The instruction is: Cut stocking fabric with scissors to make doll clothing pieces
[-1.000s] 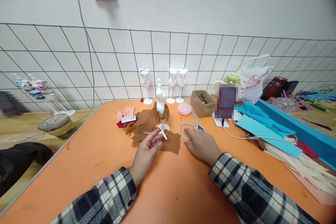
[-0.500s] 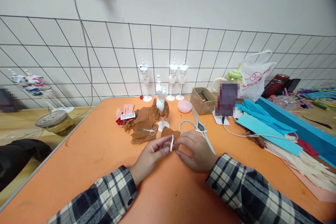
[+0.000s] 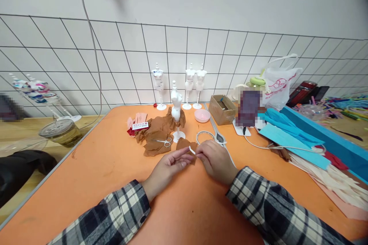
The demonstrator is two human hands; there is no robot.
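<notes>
A small white strip (image 3: 192,150) is pinched between the thumb and fingers of my right hand (image 3: 216,161). My left hand (image 3: 169,164) lies palm up beside it, fingers stretched out, its index fingertip at the strip's far end; whether they touch I cannot tell. Just behind both hands a piece of brown cloth (image 3: 184,144) rests on the table, partly covered by them. Beyond it stands a small white mannequin (image 3: 176,101) on a round base, with brown cloth gathered around its lower part. Small scissors (image 3: 166,142) sit on more brown cloth (image 3: 153,130) to the left.
Further mannequins (image 3: 189,80) stand along the tiled wall. A pink bowl (image 3: 202,115), a cardboard box (image 3: 222,110), a roll of white tape (image 3: 205,134) and a phone (image 3: 249,108) on a stand occupy the back right. Blue fabric (image 3: 293,141) and pale strips (image 3: 330,180) are piled along the orange table's right side.
My right hand has closed on the white strip, which was upright at my left fingertips and now slants toward the right hand. My left thumb and fingers have loosened.
</notes>
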